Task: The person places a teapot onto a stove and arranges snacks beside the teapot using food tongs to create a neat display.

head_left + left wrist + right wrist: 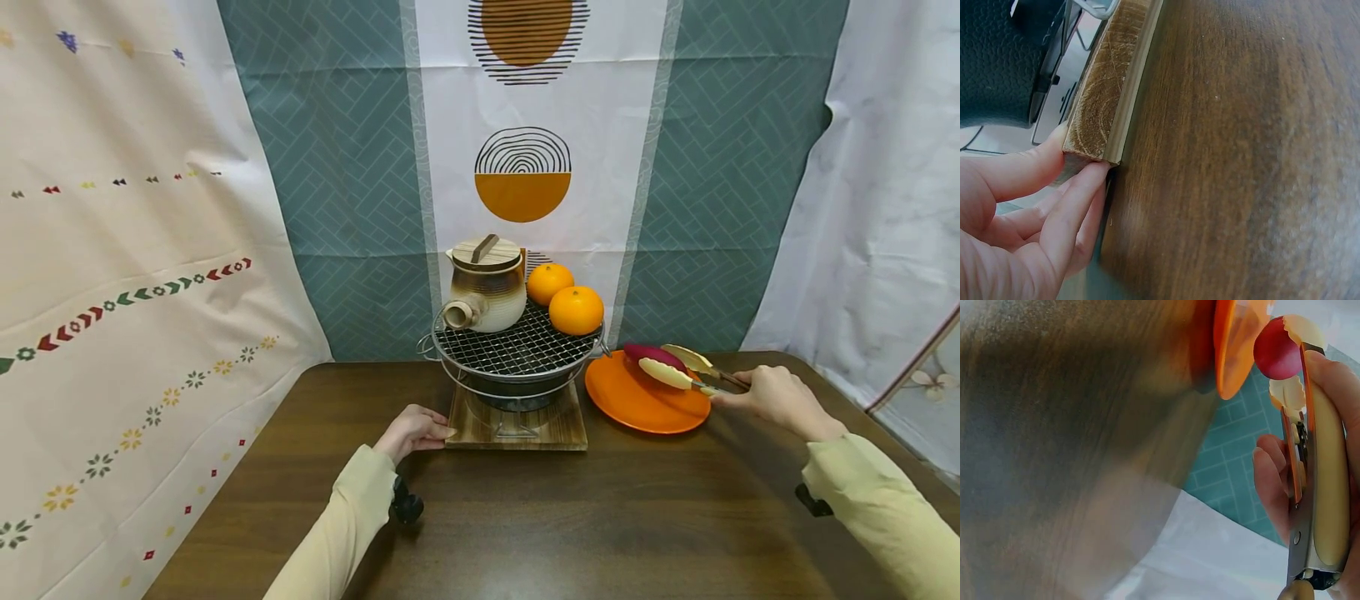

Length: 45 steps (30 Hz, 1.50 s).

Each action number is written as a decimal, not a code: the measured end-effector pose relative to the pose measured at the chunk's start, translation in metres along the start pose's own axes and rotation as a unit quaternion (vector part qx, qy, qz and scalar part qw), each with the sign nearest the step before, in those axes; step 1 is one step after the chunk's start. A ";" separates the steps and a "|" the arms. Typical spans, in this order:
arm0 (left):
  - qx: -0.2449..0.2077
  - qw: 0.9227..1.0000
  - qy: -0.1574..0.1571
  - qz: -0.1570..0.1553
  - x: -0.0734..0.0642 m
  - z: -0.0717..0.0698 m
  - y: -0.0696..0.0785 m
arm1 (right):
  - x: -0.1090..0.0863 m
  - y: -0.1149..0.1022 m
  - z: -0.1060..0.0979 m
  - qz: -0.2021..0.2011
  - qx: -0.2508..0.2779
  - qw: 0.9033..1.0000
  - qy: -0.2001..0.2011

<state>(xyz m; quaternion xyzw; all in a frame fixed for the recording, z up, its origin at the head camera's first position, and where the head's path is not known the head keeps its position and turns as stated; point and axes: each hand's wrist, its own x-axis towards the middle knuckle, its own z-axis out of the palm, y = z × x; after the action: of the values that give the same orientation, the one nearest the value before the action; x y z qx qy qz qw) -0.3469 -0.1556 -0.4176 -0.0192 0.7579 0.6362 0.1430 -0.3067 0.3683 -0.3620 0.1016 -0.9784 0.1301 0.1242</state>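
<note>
My left hand (417, 430) pinches the near left corner of a square wooden board (465, 429), thumb on top and fingers at its lower edge. On that board stands a small round grill (517, 350) with a black wire mesh. In my right hand (780, 398) is a pair of tongs (1329, 487) with cream tips and cream handle grips. The tong tips lie on either side of a purple-red sweet potato (655, 357), over the orange plate (645, 417). In the right wrist view its rounded end sits between the scalloped tips.
A ceramic teapot (498, 304) with a wooden lid and side handle stands on the mesh. Two oranges, one in front (576, 311) and one behind (550, 283), sit to its right. The brown table (600, 525) ends at a patterned curtain (352, 250) behind.
</note>
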 end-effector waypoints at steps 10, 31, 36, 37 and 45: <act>-0.002 1.000 0.003 0.001 -0.002 0.001 0.003 | -0.002 -0.002 -0.007 -0.018 -0.007 0.999 0.036; -0.006 1.000 0.001 0.001 -0.003 0.001 0.002 | -0.002 -0.010 -0.024 -0.025 0.033 0.995 0.088; -0.003 1.000 0.003 0.002 -0.002 -0.001 0.001 | 0.000 -0.014 -0.030 -0.019 0.027 0.994 0.106; -0.002 1.000 0.003 0.002 -0.001 -0.001 0.000 | 0.001 -0.015 -0.032 -0.014 0.028 0.994 0.106; -0.001 1.000 -0.001 0.003 -0.001 0.000 0.001 | 0.002 -0.024 -0.045 -0.006 0.032 0.992 0.121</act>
<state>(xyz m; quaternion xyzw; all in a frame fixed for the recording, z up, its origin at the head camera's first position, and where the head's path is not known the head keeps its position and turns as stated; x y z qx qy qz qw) -0.3462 -0.1558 -0.4166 -0.0166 0.7573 0.6374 0.1415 -0.2928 0.3576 -0.3136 0.0946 -0.9510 0.1717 0.2390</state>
